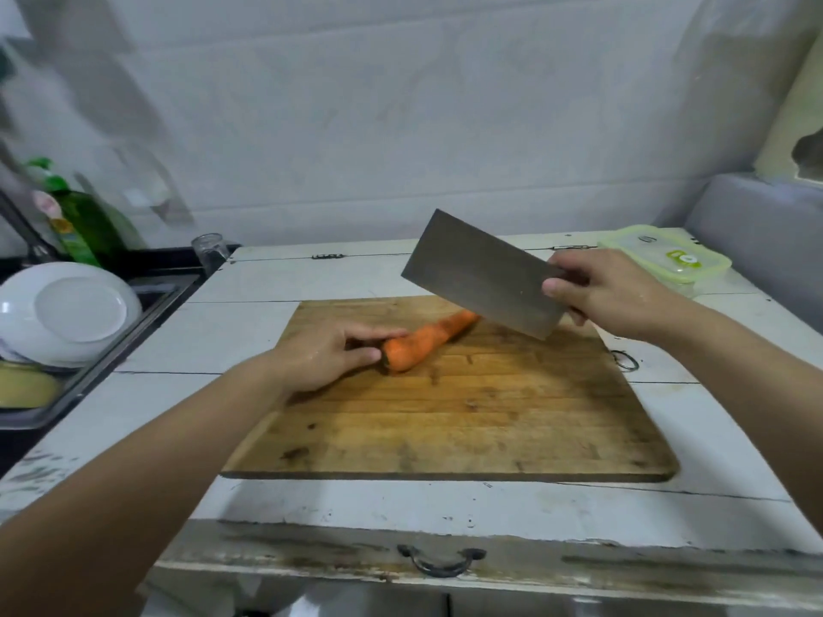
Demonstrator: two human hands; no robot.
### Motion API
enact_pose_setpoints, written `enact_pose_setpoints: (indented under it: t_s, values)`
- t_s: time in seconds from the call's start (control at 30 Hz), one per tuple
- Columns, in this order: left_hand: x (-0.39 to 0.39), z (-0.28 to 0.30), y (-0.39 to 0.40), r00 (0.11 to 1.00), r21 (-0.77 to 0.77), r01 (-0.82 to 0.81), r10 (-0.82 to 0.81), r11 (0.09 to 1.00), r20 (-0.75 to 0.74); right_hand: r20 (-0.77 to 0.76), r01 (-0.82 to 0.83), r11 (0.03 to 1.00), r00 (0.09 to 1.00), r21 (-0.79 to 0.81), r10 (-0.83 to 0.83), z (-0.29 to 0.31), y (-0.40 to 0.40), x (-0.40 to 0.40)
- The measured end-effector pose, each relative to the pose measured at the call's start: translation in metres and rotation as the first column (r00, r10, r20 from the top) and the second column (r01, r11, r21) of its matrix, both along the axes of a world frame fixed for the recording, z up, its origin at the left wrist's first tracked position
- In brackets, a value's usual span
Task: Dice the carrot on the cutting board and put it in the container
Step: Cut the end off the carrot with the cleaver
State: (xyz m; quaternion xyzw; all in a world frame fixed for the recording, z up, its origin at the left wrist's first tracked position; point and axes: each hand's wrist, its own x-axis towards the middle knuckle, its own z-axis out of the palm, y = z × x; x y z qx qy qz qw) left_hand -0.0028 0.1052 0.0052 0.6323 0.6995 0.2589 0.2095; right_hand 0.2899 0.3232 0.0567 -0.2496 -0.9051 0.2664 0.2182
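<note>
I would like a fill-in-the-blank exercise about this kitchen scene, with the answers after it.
1. The right hand holds a ____ above the cutting board.
2. The left hand holds the thick end of the ____.
3. The container has its lid ____.

Answers: cleaver; carrot; on

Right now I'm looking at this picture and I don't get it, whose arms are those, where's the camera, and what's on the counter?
There is no machine here. A person wears a camera on the head, looking down at their own arms. The left hand holds the thick end of a whole carrot on a wooden cutting board. The right hand grips a cleaver raised above the carrot's far end. A lidded green container sits at the back right. White plates lie in the sink on the left.
</note>
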Motion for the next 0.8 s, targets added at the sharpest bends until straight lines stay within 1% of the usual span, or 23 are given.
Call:
enact_pose_setpoints:
  t_s: [0.1,0.17,0.27,0.37,0.47,0.53,0.63,0.7,0.8]
  values:
    - [-0.008,0.004,0.007,0.994,-0.041,-0.050,0.046,0.998,-0.096,0.016,-0.024,0.991,1.000,0.128,0.022,-0.001,-0.001,0.000]
    - [-0.005,0.007,0.011,0.988,-0.014,-0.017,0.014,1.000,-0.155,0.046,-0.037,0.984,0.999,0.176,0.029,0.000,-0.002,0.000]
    - [0.013,0.008,0.020,0.978,0.068,0.070,-0.055,0.995,-0.202,0.029,0.003,0.993,1.000,0.118,-0.007,0.004,0.003,0.004]
    - [0.026,0.002,0.032,0.966,0.070,0.167,-0.149,0.984,-0.212,0.016,0.053,0.995,0.998,0.087,-0.054,0.004,0.008,0.010]
    - [0.029,0.001,0.040,0.964,0.021,0.195,-0.187,0.981,-0.191,0.033,0.039,0.991,0.999,0.127,-0.044,0.002,0.008,0.015]
    - [0.029,0.003,0.045,0.975,0.020,0.175,-0.171,0.984,-0.144,0.062,0.019,0.983,0.998,0.182,-0.031,0.001,0.006,0.017]
    - [0.025,0.004,0.050,0.990,-0.024,0.129,-0.130,0.991,-0.058,0.101,-0.022,0.959,0.995,0.284,-0.007,0.000,0.002,0.017]
    - [0.021,0.004,0.053,0.991,-0.021,0.133,-0.134,0.991,-0.023,0.116,-0.052,0.939,0.993,0.341,0.013,-0.001,-0.001,0.015]
    - [0.016,0.006,0.058,0.988,0.027,0.152,-0.152,0.988,0.009,0.146,-0.079,0.920,0.989,0.384,0.024,-0.001,-0.005,0.011]
